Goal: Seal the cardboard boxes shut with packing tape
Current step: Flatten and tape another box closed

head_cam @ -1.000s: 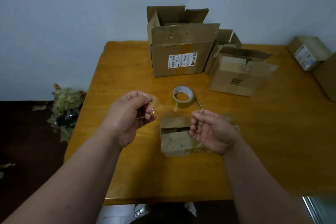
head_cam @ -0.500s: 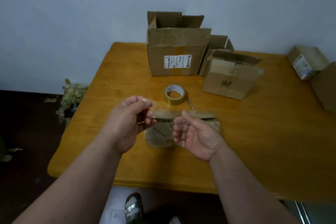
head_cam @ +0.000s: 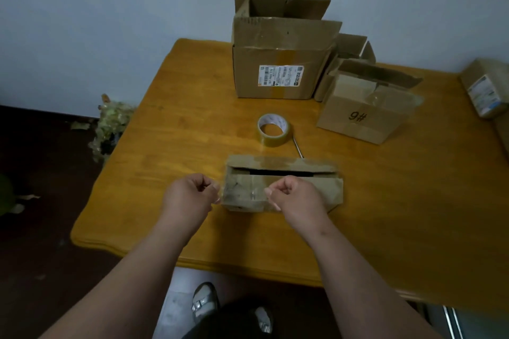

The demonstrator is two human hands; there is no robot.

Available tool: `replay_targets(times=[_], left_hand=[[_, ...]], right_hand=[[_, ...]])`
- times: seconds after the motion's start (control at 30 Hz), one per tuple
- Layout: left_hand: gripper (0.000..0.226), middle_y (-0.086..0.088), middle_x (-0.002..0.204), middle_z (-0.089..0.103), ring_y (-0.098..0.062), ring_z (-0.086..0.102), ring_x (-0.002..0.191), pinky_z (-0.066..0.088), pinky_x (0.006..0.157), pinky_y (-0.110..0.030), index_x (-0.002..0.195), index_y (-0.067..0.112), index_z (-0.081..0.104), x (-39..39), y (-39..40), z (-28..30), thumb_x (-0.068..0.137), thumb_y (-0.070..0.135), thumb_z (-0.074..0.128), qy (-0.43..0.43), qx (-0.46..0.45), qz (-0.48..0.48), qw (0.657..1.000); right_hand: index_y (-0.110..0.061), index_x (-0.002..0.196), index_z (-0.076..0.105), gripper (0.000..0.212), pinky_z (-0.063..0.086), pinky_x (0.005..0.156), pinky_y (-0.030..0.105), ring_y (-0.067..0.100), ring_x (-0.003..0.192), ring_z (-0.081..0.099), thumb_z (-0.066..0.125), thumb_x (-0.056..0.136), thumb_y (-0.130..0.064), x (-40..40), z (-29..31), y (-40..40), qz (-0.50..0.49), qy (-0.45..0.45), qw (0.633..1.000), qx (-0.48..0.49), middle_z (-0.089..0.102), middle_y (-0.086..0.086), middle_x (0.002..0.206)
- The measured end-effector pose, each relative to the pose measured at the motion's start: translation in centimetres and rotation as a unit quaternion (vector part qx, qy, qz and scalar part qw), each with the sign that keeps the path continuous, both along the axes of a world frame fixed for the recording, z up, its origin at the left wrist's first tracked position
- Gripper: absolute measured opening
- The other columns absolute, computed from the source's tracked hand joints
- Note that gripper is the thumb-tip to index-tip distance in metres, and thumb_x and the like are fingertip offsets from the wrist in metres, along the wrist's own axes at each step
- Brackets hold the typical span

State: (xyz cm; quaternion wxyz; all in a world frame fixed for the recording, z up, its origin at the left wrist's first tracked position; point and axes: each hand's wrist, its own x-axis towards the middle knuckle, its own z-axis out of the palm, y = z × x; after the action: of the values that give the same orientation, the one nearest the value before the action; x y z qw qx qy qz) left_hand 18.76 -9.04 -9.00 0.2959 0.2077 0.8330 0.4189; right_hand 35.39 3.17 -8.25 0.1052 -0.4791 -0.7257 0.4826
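A small flat cardboard box (head_cam: 308, 170) lies on the wooden table (head_cam: 179, 132) in front of me, with a dark gap between its top flaps. A strip of clear packing tape (head_cam: 242, 194) is stretched over the box's left part between my hands. My left hand (head_cam: 190, 195) pinches one end just left of the box. My right hand (head_cam: 294, 195) pinches the other end above the box's front. A roll of tape (head_cam: 273, 129) stands behind the box.
A large open box (head_cam: 281, 63) with a label stands at the back. A box marked 9# (head_cam: 360, 115) and another open box (head_cam: 355, 47) sit to its right. More boxes (head_cam: 484, 88) lie at the far right. A thin metal rod (head_cam: 298, 148) lies beside the roll.
Both hands have dropped lower and nearer to the box with the tape strip between them. My view has shifted, so the box now shows more fully.
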Motion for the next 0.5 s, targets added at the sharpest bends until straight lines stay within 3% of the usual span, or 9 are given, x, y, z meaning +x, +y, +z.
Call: replay_targets(times=[0.2, 0.4, 0.5], left_hand=[[0.023, 0.003, 0.068, 0.071, -0.035, 0.067, 0.069, 0.057, 0.07, -0.055, 0.071, 0.024, 0.068, -0.7, 0.7, -1.4, 0.093, 0.029, 0.064, -0.027, -0.019, 0.015, 0.999], [0.023, -0.005, 0.069, 0.07, -0.04, 0.064, 0.07, 0.054, 0.063, -0.054, 0.072, 0.023, 0.067, -1.3, 1.4, -2.3, 0.092, 0.033, 0.064, -0.012, -0.023, 0.007, 1.0], [0.025, 0.0, 0.063, 0.069, -0.034, 0.062, 0.061, 0.052, 0.057, -0.051, 0.068, 0.023, 0.065, -1.4, 1.4, -2.8, 0.091, 0.033, 0.064, -0.002, -0.028, 0.005, 1.0]], right_hand=[[-0.032, 0.085, 0.059, 0.009, 0.046, 0.06, 0.017, 0.0, 0.072, 0.058, 0.062, 0.093, -0.033, -1.1, -1.5, -0.1, 0.03, -0.042, 0.989, 0.14, 0.062, -0.015, 0.076], [-0.022, 0.096, 0.065, 0.012, 0.041, 0.06, 0.017, 0.005, 0.077, 0.059, 0.06, 0.095, -0.033, -2.1, -2.5, 0.7, 0.046, -0.082, 0.978, 0.184, 0.064, -0.011, 0.083], [-0.024, 0.107, 0.06, 0.015, 0.037, 0.055, 0.018, 0.003, 0.066, 0.056, 0.061, 0.095, -0.033, -2.1, -2.6, 0.8, 0.045, -0.086, 0.981, 0.167, 0.057, -0.013, 0.069]])
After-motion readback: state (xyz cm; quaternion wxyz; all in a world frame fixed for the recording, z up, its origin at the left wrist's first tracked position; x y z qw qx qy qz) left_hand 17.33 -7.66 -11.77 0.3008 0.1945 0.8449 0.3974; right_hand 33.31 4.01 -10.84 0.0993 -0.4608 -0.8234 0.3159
